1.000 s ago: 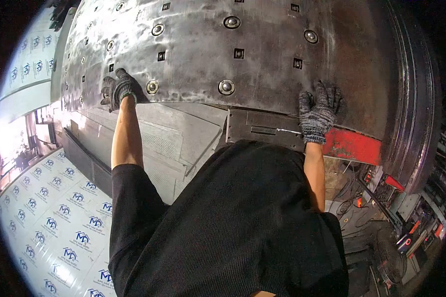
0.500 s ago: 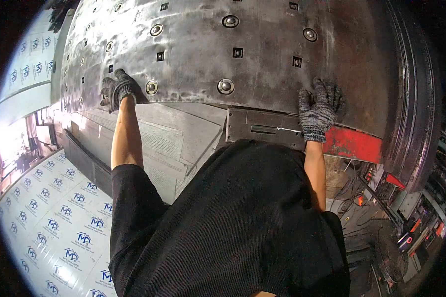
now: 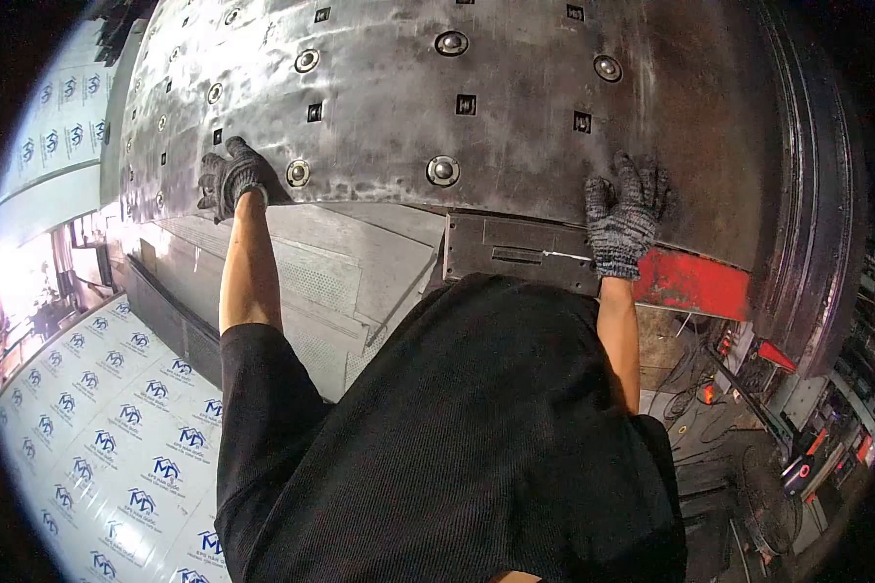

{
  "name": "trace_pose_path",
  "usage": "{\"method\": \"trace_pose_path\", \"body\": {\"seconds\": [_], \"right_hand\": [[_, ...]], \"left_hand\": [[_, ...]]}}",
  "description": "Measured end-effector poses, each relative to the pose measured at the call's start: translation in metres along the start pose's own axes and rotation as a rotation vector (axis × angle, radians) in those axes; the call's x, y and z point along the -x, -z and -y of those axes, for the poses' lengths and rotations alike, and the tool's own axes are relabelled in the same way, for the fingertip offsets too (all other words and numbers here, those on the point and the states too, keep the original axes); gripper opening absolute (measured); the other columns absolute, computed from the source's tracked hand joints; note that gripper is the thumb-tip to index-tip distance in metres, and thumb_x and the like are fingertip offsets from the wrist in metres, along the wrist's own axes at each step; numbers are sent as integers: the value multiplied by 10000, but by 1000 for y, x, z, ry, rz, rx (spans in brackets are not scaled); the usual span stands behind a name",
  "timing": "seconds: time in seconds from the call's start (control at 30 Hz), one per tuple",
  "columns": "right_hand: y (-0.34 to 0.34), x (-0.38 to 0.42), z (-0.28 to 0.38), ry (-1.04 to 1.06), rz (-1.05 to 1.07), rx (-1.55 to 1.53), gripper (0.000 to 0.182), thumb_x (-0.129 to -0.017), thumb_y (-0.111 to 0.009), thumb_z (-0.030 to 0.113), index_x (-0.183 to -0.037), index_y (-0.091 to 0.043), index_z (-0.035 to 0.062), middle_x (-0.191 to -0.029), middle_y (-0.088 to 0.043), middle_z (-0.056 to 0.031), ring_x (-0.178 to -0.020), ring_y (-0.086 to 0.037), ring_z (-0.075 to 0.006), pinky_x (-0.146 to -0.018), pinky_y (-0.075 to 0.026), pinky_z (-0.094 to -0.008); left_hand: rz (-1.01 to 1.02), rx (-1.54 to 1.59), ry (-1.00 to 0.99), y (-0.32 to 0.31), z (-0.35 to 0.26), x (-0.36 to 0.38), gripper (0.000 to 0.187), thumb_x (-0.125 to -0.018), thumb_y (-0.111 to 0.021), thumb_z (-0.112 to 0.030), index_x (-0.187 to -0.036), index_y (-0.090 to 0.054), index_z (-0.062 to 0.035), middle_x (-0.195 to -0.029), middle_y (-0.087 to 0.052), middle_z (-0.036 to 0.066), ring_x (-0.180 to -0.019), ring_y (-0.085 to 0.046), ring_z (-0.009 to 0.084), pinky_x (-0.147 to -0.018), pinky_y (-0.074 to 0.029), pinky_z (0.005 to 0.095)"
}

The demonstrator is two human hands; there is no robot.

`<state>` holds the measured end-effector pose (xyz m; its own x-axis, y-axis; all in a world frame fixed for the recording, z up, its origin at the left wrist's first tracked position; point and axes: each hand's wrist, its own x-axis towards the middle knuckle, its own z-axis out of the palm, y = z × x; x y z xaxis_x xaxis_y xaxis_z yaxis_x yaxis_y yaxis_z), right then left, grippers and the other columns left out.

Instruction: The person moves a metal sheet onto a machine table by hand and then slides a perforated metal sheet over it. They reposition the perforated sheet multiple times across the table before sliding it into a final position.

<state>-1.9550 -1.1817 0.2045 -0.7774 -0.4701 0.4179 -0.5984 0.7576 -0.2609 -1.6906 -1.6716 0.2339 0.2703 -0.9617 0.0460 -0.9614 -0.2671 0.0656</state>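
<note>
A worn metal table (image 3: 389, 131) with round ball rollers and small square slots fills the top of the view. My left hand (image 3: 233, 180), in a grey knitted glove, rests on its near edge at the left, fingers apart and nothing held. In a matching glove, my right hand (image 3: 628, 216) lies on the near edge at the right, fingers spread over the dark metal. A round ball roller (image 3: 443, 171) sits between the two hands. Below the edge, beside my right hand, is a dark metal block (image 3: 476, 255) with a slot.
A red panel (image 3: 695, 284) is right of my right hand. Sheets printed with blue logos (image 3: 117, 466) lie at lower left, near grey perforated sheets (image 3: 311, 277). Cables (image 3: 695, 428) and tools are at lower right. A dark rail (image 3: 812, 194) runs down the right.
</note>
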Motion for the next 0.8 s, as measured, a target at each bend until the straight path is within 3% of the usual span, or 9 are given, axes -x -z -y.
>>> {"method": "trace_pose_path", "body": {"seconds": [0.03,0.47,0.8], "right_hand": [[-1,0,-1,17,-25,-4,510,-864,-841,409,-1308,-728,186,-1427,-639,-204,-1415,-514,-466,-1231,-332,-645],[3,-1,2,0,-6,-12,467,-893,-815,369,-1316,-727,191,-1433,-637,-187,-1432,-506,-454,-1248,-313,-632],[-4,7,-11,-30,48,-47,444,-952,-725,303,-1381,-720,189,-1518,-610,-176,-1499,-458,-451,-1296,-256,-615]], "left_hand": [[1,5,2,0,0,0,827,-1066,-346,-707,-1722,-305,-205,-1769,-277,211,-1600,-265,538,-1215,-271,756],[17,23,2,4,-2,3,820,-1076,-338,-688,-1721,-301,-182,-1766,-277,222,-1601,-272,527,-1227,-284,726],[26,6,5,5,-2,4,823,-1072,-342,-680,-1732,-275,-192,-1767,-271,226,-1606,-260,528,-1221,-268,748]]}}
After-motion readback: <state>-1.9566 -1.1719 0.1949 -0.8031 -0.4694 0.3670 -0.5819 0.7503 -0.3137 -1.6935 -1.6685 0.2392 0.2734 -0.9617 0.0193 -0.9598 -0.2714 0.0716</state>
